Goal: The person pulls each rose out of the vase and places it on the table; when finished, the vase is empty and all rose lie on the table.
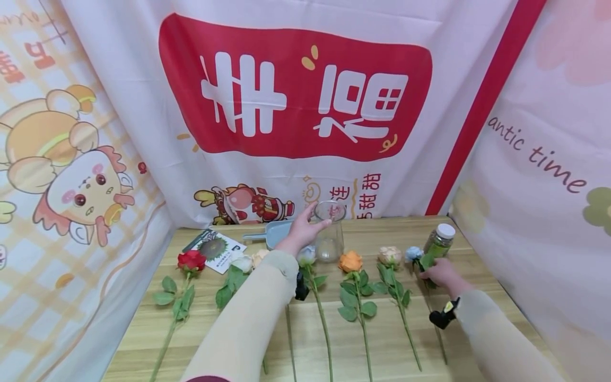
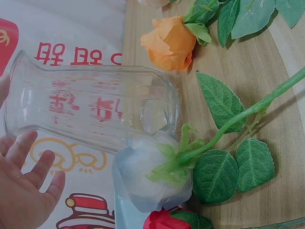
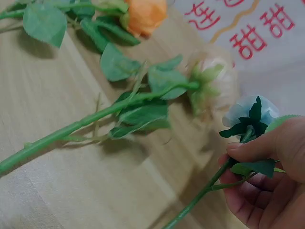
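A clear glass vase [image 1: 329,239] stands upright at the back of the table. At its mouth is my left hand [image 1: 305,232], thumb on one side and index finger on the other, holding the rim; the remaining fingers [image 2: 40,169] spread loosely beside the glass. My right hand [image 1: 444,276] pinches the stem of a blue rose [image 1: 413,253] just below the bloom, between thumb and fingers, as the right wrist view shows. The rose's stem slants down over the wood. A pale blue-white rose [image 2: 152,167] lies against the vase base in the left wrist view.
Further roses lie in a row: red [image 1: 192,260], white [image 1: 243,263], orange [image 1: 350,261] and pale peach [image 1: 389,255]. A white-capped jar [image 1: 439,241] stands behind my right hand. At the back left are a printed card [image 1: 217,249] and a light blue dustpan-like tray [image 1: 278,231]. Cloth curtains surround the table.
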Demonstrator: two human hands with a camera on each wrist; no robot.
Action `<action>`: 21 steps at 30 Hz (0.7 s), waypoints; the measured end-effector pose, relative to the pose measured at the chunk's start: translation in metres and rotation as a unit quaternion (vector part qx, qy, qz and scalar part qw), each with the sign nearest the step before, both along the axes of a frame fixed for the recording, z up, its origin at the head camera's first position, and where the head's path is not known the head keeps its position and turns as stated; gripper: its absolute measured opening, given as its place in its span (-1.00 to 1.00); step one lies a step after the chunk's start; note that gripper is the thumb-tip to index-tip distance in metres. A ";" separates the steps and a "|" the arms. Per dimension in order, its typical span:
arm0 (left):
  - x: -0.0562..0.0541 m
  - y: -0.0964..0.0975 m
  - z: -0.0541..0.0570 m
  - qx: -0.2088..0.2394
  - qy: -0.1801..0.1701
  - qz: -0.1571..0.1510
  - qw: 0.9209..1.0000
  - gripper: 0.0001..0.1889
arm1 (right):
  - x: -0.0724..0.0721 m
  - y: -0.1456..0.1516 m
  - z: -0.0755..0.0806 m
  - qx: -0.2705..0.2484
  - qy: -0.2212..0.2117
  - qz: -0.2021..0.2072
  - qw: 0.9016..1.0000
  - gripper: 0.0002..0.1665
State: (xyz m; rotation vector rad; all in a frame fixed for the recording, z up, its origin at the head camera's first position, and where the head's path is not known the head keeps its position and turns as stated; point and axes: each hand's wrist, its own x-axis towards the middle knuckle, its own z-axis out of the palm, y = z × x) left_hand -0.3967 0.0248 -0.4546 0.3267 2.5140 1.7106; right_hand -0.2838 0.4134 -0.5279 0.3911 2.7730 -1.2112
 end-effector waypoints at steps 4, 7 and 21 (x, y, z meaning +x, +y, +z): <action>0.000 -0.001 0.000 0.000 0.002 0.001 1.000 -0.18 | 0.001 0.002 -0.019 -0.019 0.006 -0.016 1.000 -0.54; 0.000 -0.002 0.000 0.004 0.003 0.001 1.000 -0.19 | 0.003 0.002 -0.028 -0.046 0.019 -0.035 0.998 -0.54; 0.002 -0.004 0.002 0.006 -0.005 -0.001 1.000 -0.20 | 0.002 -0.013 0.011 0.082 0.011 -0.016 0.996 -0.39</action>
